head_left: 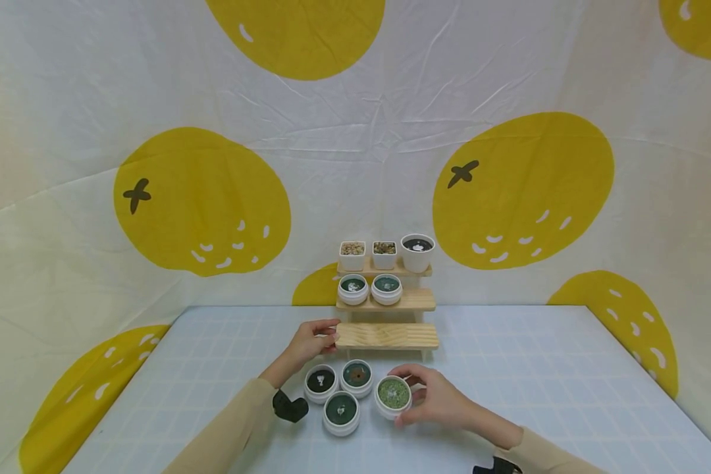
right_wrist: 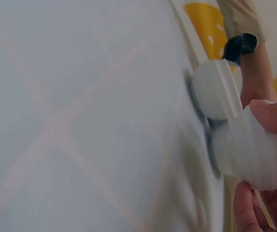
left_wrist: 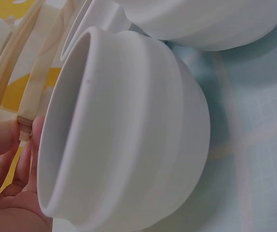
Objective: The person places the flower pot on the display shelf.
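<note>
My right hand (head_left: 441, 397) grips a round white pot with a green, grainy top (head_left: 394, 393), thumb and fingers around its sides. In the right wrist view this pot (right_wrist: 259, 150) shows its smooth white wall. With its thumb and fingers my left hand (head_left: 304, 343) pinches the left end of the lowest step (head_left: 388, 336) of a three-tier wooden stand. The left wrist view shows the fingertips at that wooden end, partly hidden behind a large white pot (left_wrist: 124, 130). Three round white pots with dark tops, one (head_left: 341, 409) nearest me, cluster between my hands.
On the middle step (head_left: 419, 299) stand two round pots with dark green tops. The top step (head_left: 367, 269) bears two small square pots (head_left: 352, 255) and a taller round cup (head_left: 417, 255). Behind the pale checked table (head_left: 527, 368) hangs a white cloth with yellow fruit shapes.
</note>
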{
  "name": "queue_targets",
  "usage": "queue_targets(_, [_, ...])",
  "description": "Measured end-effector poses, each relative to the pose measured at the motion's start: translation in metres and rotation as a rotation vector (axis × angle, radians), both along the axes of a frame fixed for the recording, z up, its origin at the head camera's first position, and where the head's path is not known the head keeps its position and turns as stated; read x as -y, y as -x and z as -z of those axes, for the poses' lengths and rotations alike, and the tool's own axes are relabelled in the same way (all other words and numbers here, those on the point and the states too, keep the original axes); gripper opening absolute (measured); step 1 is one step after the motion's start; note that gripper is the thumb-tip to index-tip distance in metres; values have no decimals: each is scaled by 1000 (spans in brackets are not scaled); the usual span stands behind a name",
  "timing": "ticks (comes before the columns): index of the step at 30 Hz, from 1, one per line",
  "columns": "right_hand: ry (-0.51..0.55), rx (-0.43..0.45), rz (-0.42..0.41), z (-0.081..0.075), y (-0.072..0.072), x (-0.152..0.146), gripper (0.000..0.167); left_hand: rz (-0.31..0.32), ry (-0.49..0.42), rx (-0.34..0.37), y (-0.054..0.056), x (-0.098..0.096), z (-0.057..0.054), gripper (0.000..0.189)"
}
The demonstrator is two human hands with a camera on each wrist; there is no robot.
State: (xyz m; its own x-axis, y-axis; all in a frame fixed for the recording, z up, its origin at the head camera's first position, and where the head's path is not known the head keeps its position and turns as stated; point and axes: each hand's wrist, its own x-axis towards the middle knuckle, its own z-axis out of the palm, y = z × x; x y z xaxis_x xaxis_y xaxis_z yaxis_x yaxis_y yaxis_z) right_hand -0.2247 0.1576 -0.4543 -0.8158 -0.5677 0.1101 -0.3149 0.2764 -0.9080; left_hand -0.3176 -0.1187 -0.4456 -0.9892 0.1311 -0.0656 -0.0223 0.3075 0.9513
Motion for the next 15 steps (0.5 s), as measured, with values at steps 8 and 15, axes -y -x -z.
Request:
queue_targets(8, [-6,-24,55,-12,3,-7,66,4,-22,4,1,0,1,36])
queue_targets(15, [-23,-45,103,-23,9,-12,66,5,-19,2,1,0,1,36])
